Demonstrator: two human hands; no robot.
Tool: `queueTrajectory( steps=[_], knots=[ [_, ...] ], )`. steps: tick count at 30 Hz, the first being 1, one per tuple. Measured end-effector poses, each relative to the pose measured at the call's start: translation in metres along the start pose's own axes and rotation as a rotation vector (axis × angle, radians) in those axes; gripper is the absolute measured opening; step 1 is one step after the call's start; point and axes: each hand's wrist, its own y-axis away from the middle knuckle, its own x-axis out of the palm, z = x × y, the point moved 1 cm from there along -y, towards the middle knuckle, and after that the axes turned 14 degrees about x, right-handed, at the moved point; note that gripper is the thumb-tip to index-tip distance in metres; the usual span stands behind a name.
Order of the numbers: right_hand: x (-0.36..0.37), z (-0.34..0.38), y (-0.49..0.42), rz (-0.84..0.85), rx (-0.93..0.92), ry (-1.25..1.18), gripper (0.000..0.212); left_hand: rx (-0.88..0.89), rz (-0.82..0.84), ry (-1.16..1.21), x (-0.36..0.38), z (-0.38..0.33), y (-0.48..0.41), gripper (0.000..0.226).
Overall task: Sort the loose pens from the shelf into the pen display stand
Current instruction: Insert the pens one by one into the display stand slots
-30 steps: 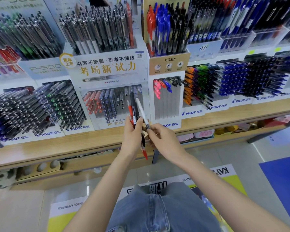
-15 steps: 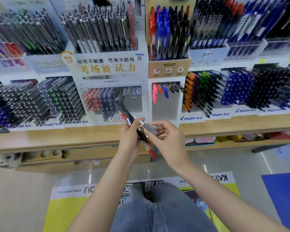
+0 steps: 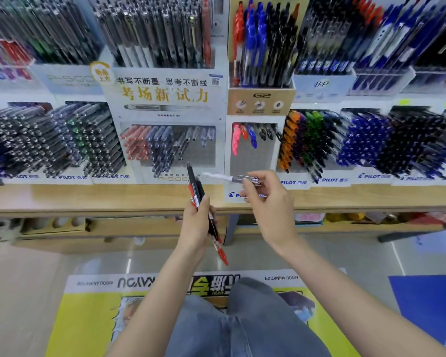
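Our right hand (image 3: 269,202) pinches a white-barrelled pen (image 3: 224,177) by its grey clip end between thumb and fingertips, so that it lies almost level with its white end pointing left. A second ago that pen stood upright against the others; now it is drawn clear and the two hands are apart. Our left hand (image 3: 195,224) is wrapped round the remaining bundle of red and black pens (image 3: 196,189), which slants upward in front of the wooden shelf (image 3: 88,199). Behind it stand the P-500 display stand (image 3: 165,99) and, to its right, the G2 stand (image 3: 262,99), whose lower tray is mostly bare. We judge one pen is singled out for slotting, though we cannot tell which compartment it belongs in.
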Motion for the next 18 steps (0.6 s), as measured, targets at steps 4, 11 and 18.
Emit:
queueTrajectory(
  steps=[4,11,18],
  knots=[
    [0.019,-0.008,-0.002,-0.044,0.106,-0.033,0.015,-0.010,0.023,-0.044,-0.030,-0.009,-0.007,0.014],
    [0.062,0.005,-0.016,-0.220,0.132,0.045,0.010,0.010,0.089,-0.166,-0.081,-0.028,-0.030,0.024],
    [0.101,0.011,-0.032,-0.232,0.143,0.077,0.014,0.121,0.179,-0.266,-0.109,-0.032,-0.042,0.018]
  ],
)
